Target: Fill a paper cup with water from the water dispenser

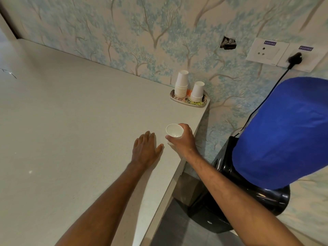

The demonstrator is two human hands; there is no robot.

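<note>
A white paper cup (174, 130) stands upright with its mouth up, near the right edge of the pale counter (71, 121), and my right hand (182, 141) is wrapped around its side. The inside looks empty. My left hand (145, 150) lies flat on the counter just left of the cup, fingers spread, holding nothing. The water dispenser (239, 196) is a black unit to the right of the counter and lower, topped by a bottle under a blue cover (287, 132). Its taps are hidden from here.
A small patterned tray (198, 103) at the counter's back right corner carries two upside-down stacks of paper cups (181, 84). A black cable runs from a wall socket (294, 58) down behind the dispenser. Patterned wallpaper backs the counter.
</note>
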